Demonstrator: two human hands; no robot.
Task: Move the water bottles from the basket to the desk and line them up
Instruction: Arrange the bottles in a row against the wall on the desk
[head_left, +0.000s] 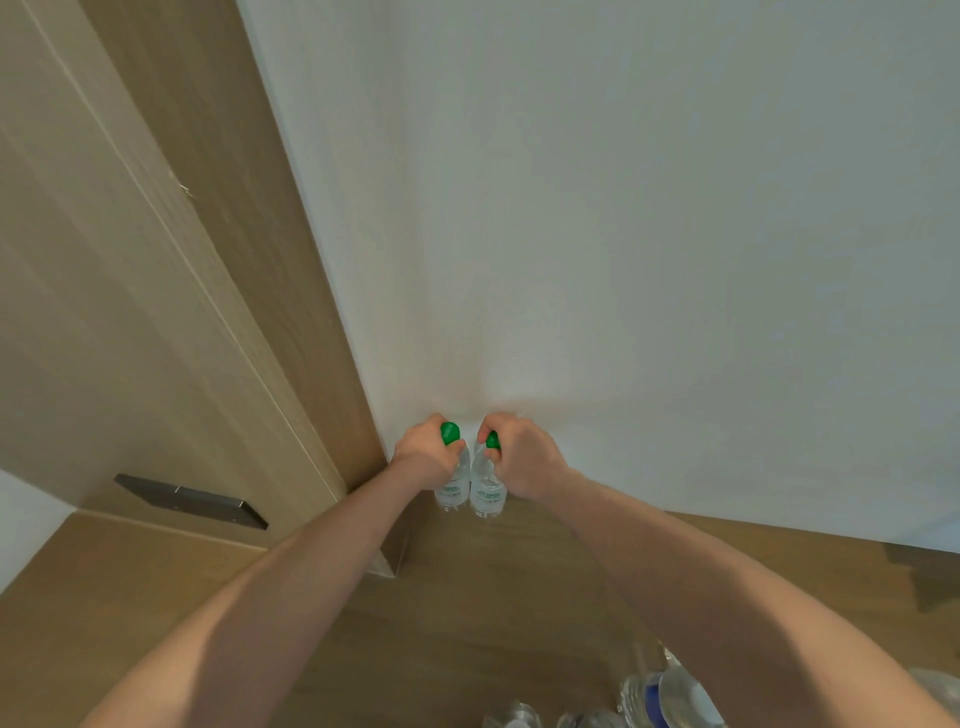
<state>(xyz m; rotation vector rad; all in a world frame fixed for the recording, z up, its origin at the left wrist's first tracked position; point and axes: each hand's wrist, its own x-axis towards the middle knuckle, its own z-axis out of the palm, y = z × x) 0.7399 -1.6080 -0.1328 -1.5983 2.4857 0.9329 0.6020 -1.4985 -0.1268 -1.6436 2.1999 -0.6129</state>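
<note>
Two clear water bottles with green caps stand side by side on the wooden desk (519, 571), close to the white wall. My left hand (423, 457) grips the neck of the left bottle (451, 491). My right hand (519, 457) grips the neck of the right bottle (487, 493). The two bottles almost touch. Several more clear bottles (654, 696), one with a blue label, show at the bottom edge; the basket around them is not visible.
A white wall (623, 234) rises right behind the bottles. A wooden panel (156, 286) stands to the left, with a dark bar (192, 501) at its foot. A dark object (930, 577) sits at the desk's right edge.
</note>
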